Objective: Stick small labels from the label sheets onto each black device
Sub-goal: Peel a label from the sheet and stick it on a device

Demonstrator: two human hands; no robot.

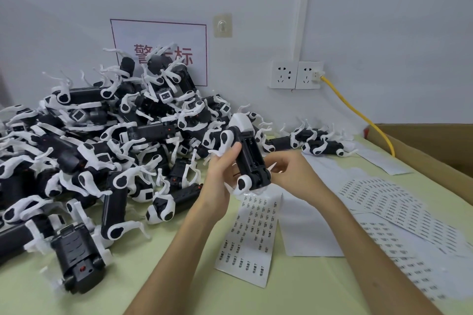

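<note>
From the head view, my left hand [221, 171] grips the black device [252, 158] from its 9 o'clock side, thumb across the body. Its long axis runs 11 to 5 o'clock, white end far. My right hand [290, 174] meets its lower end from 3 o'clock; I cannot tell whether those curled fingers pinch a label. The label sheet [252, 235] lies at 6 o'clock

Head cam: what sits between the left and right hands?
One black device, tilted: the left hand grips it, the right hand meets its lower side. Head view.
</note>
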